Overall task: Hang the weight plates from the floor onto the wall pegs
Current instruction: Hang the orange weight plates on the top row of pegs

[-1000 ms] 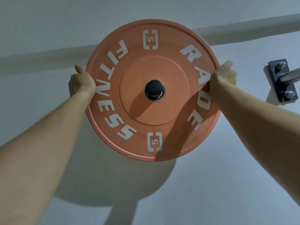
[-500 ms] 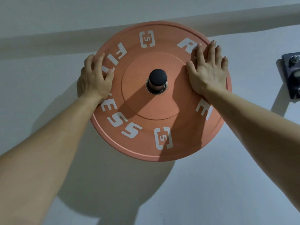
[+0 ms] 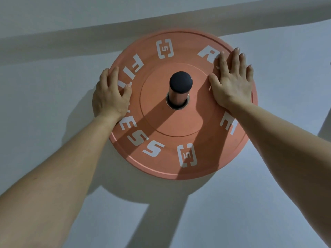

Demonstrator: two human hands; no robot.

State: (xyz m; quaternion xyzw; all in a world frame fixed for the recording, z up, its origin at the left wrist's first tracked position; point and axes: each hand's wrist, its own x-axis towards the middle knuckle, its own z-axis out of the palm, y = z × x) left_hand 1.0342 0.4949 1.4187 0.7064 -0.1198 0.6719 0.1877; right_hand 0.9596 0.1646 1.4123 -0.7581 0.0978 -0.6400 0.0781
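An orange weight plate (image 3: pixel 172 126) with white lettering hangs on a wall peg (image 3: pixel 180 86) that pokes out through its centre hole, black cap toward me. The plate sits close against the pale wall. My left hand (image 3: pixel 111 97) lies over the plate's left rim, fingers curled around the edge. My right hand (image 3: pixel 232 81) rests flat on the plate's upper right face, fingers spread and pointing up.
A pale wall (image 3: pixel 53 140) fills the view, with a darker shadow band across the top. Shadows of my arms and the plate fall below the plate. A dark sliver shows at the far right edge.
The plate has slid further back along the peg, so more of the peg sticks out. Both hands went from gripping the rim to pressing on the plate's face. The second wall bracket left the view.
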